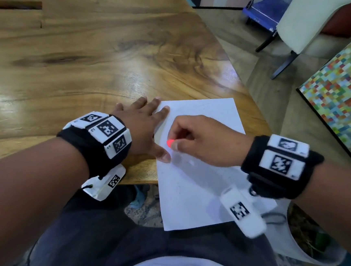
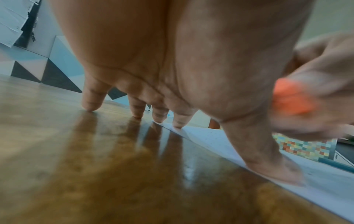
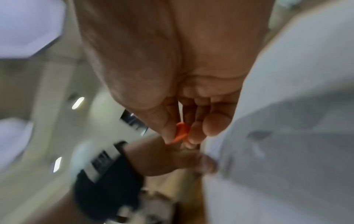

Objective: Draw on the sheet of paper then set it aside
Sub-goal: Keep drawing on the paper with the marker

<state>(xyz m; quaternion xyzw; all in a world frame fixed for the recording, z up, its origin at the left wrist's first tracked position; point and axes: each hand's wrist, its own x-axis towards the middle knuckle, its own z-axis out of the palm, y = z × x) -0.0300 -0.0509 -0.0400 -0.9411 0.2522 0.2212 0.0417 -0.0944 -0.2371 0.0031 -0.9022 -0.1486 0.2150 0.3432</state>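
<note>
A white sheet of paper point(image 1: 203, 172), smooth and rectangular, lies at the near corner of the glossy wooden worktop point(image 1: 79, 62), its near half hanging past the worktop's edge over the person's lap. The left hand point(image 1: 142, 127) is spread flat with straight fingers: the index fingertip and the thumb press on the paper's left margin, and at least the little and ring fingers rest on bare wood just beside the paper. The right hand point(image 1: 200, 141) hovers over the middle of the paper, thumb and curled fingers pinching a small orange-red object point(image 1: 169, 143), rounded and glossy; the blur hides its full shape. The worktop shows flowing brown grain, dark knots and bright reflections. Beyond the paper's far right corner lies a pale floor, with a cream chair point(image 1: 300, 16) on dark legs. Right of the paper stands a panel of small multicoloured tiles point(image 1: 337, 101).
</note>
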